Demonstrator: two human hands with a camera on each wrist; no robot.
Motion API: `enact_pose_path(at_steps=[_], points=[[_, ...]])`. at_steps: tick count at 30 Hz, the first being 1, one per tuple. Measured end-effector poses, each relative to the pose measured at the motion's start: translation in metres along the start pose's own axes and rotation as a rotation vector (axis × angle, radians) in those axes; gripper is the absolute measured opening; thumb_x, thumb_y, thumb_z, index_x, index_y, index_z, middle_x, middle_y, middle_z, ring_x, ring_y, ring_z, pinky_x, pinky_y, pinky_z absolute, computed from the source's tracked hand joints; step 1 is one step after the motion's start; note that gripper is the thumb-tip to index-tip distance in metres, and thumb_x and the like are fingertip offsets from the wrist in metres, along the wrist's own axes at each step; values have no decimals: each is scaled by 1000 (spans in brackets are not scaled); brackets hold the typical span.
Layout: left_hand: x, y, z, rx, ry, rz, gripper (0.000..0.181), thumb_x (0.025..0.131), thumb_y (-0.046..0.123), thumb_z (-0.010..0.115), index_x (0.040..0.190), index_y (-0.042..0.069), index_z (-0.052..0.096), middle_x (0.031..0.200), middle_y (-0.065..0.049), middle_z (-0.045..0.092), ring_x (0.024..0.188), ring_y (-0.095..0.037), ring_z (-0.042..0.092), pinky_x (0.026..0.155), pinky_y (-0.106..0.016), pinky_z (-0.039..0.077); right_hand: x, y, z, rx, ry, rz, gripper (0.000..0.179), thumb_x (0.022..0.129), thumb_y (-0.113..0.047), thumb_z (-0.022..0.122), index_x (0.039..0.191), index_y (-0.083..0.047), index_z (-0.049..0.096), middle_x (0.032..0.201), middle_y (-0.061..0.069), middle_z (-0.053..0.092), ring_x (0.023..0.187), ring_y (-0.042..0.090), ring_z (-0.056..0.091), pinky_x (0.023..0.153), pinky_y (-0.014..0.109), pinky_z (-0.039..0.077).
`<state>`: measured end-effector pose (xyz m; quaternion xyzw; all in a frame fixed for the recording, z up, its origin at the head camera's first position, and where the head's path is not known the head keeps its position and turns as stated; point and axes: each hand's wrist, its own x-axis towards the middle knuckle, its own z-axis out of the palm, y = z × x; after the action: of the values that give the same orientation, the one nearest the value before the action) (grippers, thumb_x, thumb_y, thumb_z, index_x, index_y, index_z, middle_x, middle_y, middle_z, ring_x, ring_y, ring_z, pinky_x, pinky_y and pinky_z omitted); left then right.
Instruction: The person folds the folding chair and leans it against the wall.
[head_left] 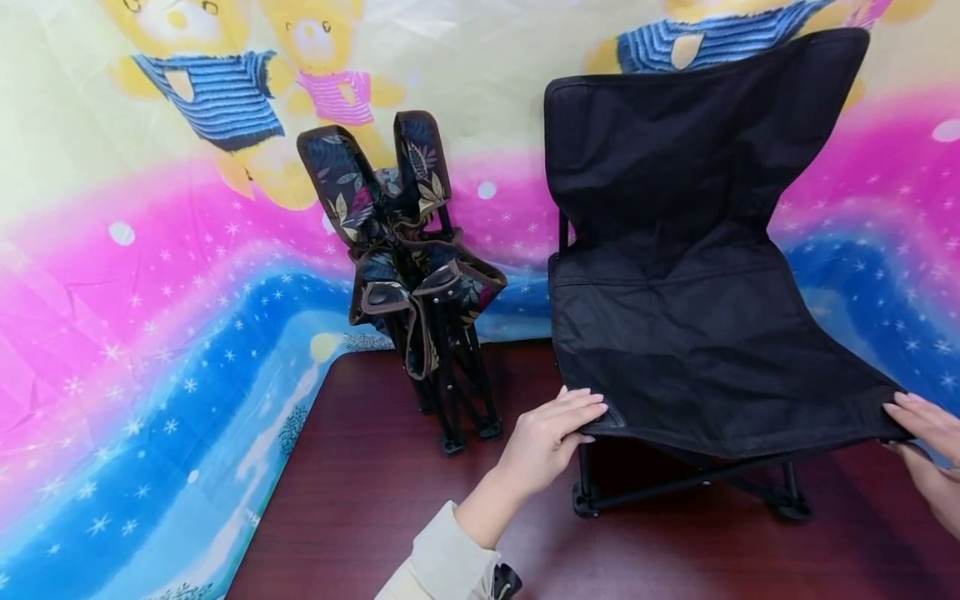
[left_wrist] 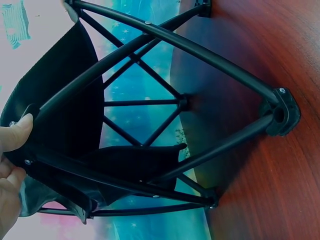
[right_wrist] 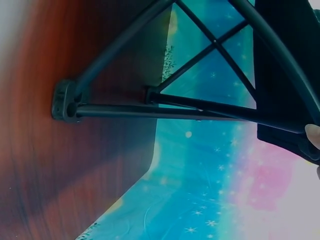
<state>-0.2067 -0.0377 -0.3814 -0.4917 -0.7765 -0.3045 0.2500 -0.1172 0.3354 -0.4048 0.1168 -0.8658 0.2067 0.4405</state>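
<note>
Now my left hand (head_left: 551,433) pinches the black chair's (head_left: 690,275) front seat corner at centre frame, my right hand (head_left: 926,429) gripping the opposite corner at the right edge, probably steadying it on the dark wood table (head_left: 360,500). Matte fabric, tubular frame. Folded leafy chair (head_left: 408,267) stands upper-left.

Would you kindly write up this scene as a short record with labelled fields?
surface: dark red-brown table
backdrop: bright cloth with cartoon bears
held item: black folding chair, unfolded, feet on the table
left hand: grips the chair's front left seat corner
right hand: holds the front right seat corner
other item: leaf-patterned folding chair, folded shut, standing upright to the left, apart from the black one
frame: black crossed metal rods under the seat
</note>
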Motion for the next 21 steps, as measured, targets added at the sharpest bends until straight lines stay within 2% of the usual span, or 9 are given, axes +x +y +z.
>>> enact_pose_path(at_steps=[2,5,11,15,18,21], points=[[1,0,0,8,5,4,36,73,4,67,108,7,61,113,-3,57,113,-8,43,95,-22,29,1,-2,-1,-6,-12,12,65,88,-41,30,111,18,46,120,29,41,119,-5,23,101,23,17],[2,1,-1,19,19,16,36,72,4,67,108,6,61,112,-3,57,112,-9,44,95,-24,30,4,-6,-1,-13,-21,25,66,87,-41,30,109,19,47,113,37,42,119,-5,22,102,25,17],[6,1,-2,22,34,25,37,72,4,67,108,6,61,112,-4,57,113,-9,43,95,-26,30,10,-11,-1,-12,-2,26,70,86,-44,30,102,21,49,107,40,43,119,-5,23,101,28,19],[7,3,-3,10,35,12,36,72,3,67,108,6,61,112,-4,57,113,-8,43,95,-25,29,12,-14,1,11,38,14,65,87,-45,32,116,11,48,114,33,44,118,-5,26,100,25,20],[8,4,-4,-9,35,-1,36,72,2,67,108,6,62,112,-4,57,113,-9,43,96,-25,28,13,-17,1,32,57,19,62,87,-46,33,116,7,49,114,32,44,118,-5,27,99,22,20],[9,4,-4,7,40,10,36,72,3,67,107,6,62,112,-4,57,112,-9,43,96,-25,29,15,-20,2,38,61,35,72,86,-48,33,107,19,49,107,39,44,117,-5,27,99,23,21]])
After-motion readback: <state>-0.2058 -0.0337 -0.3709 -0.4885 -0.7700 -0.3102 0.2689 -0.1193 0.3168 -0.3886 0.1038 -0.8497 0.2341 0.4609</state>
